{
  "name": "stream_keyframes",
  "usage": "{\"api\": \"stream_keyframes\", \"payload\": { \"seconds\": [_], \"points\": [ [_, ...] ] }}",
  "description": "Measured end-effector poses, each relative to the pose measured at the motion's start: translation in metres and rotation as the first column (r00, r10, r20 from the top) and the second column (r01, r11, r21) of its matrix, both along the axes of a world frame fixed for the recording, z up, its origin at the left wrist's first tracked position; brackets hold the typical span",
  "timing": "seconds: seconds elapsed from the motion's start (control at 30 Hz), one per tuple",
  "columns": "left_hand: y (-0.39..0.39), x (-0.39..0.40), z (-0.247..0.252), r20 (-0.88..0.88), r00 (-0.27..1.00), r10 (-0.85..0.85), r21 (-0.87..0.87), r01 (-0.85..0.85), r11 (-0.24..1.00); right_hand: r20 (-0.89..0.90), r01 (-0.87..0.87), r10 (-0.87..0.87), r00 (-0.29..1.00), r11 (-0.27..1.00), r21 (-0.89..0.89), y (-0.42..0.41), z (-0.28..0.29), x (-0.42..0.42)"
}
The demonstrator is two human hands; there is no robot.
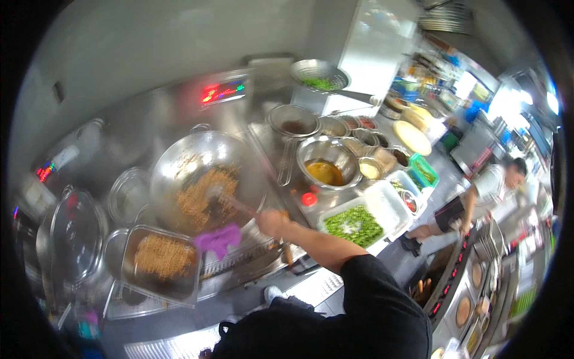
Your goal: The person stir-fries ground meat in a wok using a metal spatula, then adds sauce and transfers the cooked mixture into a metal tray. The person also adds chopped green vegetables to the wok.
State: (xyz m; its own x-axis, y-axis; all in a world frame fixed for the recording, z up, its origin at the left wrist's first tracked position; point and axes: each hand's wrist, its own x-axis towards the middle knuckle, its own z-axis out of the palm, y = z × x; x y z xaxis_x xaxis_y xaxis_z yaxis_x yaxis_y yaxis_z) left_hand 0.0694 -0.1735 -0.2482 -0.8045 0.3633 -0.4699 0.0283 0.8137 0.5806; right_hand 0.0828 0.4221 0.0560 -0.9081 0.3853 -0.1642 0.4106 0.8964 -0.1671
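Observation:
My right hand grips the handle of a ladle or wok spatula; motion blur hides its exact shape. The tool's head rests among brown, crumbly food inside a large steel wok. Below the wok, a purple cloth lies over the near rim. A rectangular steel pan with more of the same kind of food sits to the left of the cloth. My left hand is out of view.
Right of the wok stand a steel bowl of yellow liquid, a red-capped container and a white tub of chopped greens. A strainer rests behind. Glass lid at left. Another person bends over equipment at right.

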Motion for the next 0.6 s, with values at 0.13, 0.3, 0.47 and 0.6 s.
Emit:
{"api": "stream_keyframes", "payload": {
  "seconds": [0.13, 0.3, 0.47, 0.6],
  "points": [
    [-0.053, 0.047, -0.002, -0.007, 0.996, 0.09, -0.013, -0.09, 0.996, -0.272, 0.217, -0.451, 0.85, 0.77, -0.6, -0.006, 0.027, -0.05],
    [-0.056, 0.061, 0.007, 0.017, 0.994, 0.109, -0.034, -0.109, 0.994, -0.302, 0.248, -0.711, 0.634, 0.558, -0.792, -0.005, -0.048, -0.091],
    [-0.057, 0.075, 0.014, 0.026, 0.985, 0.173, -0.057, -0.172, 0.984, -0.085, 0.057, -0.412, 0.907, 0.321, -0.945, -0.046, 0.052, -0.039],
    [-0.055, 0.072, 0.019, 0.034, 0.982, 0.184, -0.055, -0.182, 0.982, 0.015, 0.116, -0.325, 0.946, 0.292, -0.949, -0.056, 0.046, -0.003]
  ]
}}
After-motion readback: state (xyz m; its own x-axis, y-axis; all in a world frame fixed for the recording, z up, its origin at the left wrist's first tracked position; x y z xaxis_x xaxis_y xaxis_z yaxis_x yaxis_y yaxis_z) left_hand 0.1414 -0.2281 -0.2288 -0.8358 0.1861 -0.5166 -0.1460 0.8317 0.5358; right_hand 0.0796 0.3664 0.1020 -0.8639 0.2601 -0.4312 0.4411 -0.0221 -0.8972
